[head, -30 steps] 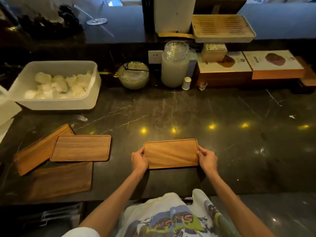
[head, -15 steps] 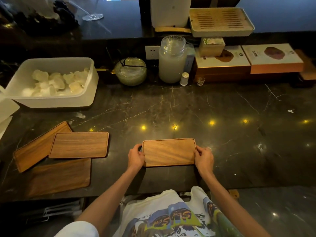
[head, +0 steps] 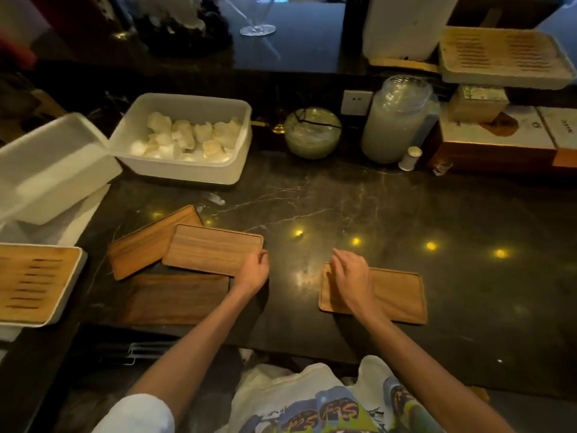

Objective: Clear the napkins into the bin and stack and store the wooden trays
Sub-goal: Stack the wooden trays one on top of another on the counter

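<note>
On the dark marble worktop (head: 390, 198) lie four wooden trays. Near the front edge, right of the middle, a lone tray (head: 396, 296) lies flat; the right hand (head: 351, 275) hovers over its left end with the fingers loosely curled and slightly parted, and whether they touch the wood cannot be told. Toward the front left corner three trays overlap: the top tray (head: 212, 249) rests across a tilted tray (head: 146, 239) behind it and a darker tray (head: 178, 298) nearer the front edge. The left hand (head: 254, 270) is at the top tray's right end, fingers bent around its near right corner in a light pinch. Further back, toward the rear left, a white plastic bin (head: 237, 145) holds crumpled napkins (head: 187, 135). A second white container (head: 46, 170) stands just beside the bin at the left edge, and a slatted tea tray (head: 34, 282) sits at the left edge nearer the front. Along the rear edge stand a glass bowl (head: 312, 132) and a tall glass jar (head: 396, 120).
</note>
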The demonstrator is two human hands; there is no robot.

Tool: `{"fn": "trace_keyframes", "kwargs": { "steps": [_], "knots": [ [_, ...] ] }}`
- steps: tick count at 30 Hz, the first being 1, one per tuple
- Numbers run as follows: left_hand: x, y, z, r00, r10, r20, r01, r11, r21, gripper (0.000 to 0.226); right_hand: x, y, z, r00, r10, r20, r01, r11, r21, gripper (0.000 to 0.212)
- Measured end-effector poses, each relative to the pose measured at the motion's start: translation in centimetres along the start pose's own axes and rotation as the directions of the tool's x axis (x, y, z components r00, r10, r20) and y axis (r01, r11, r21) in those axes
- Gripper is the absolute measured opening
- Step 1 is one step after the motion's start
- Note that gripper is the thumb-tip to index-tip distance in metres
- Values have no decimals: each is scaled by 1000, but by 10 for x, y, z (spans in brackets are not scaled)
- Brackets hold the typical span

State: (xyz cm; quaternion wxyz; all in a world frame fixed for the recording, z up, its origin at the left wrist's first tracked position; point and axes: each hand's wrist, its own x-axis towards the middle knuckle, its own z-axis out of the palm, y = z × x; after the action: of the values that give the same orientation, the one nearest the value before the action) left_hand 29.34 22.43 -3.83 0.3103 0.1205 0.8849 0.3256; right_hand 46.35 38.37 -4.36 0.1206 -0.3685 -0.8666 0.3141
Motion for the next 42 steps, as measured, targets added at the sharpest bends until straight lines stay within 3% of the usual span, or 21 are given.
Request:
{"fn": "trace_keyframes", "kwargs": {
  "steps": [4, 7, 10, 16, 24, 29, 34, 37, 42],
  "knots": [
    [27, -31, -69, 982, -81, -173, 86, 996, 18, 33, 14, -64, 51, 992, 50, 118, -68, 986, 151, 25],
    [41, -58, -116, 949, -115, -294, 133, 990, 43, 29, 23, -97, 83, 959, 156, 236, -196, 968, 155, 26],
    [54, -84, -153, 926, -153, -346, 199, 975, 102, 30, 29, -115, 108, 930, 272, 246, -310, 942, 132, 29],
    [82, -103, -185, 953, -131, -272, 205, 943, 263, 27, 32, -136, 133, 865, 443, 237, -481, 867, 135, 36],
    [104, -102, -188, 977, -182, -110, 199, 965, 169, 9, 33, -140, 145, 809, 518, 277, -584, 762, 279, 29],
    [100, -91, -187, 972, -159, -172, 184, 972, 143, 12, 36, -133, 141, 773, 542, 329, -634, 679, 370, 25],
    [94, -58, -169, 975, -110, -192, 132, 986, 105, 18, 39, -111, 110, 791, 517, 326, -612, 669, 422, 19],
    [88, -29, -140, 981, -82, -175, 98, 991, 88, 4, 43, -80, 74, 810, 508, 291, -586, 689, 427, 20],
    [64, 26, -62, 994, -10, -113, 25, 992, 127, 19, 36, -4, 0, 806, 547, 227, -586, 680, 441, 23]
  ]
}}
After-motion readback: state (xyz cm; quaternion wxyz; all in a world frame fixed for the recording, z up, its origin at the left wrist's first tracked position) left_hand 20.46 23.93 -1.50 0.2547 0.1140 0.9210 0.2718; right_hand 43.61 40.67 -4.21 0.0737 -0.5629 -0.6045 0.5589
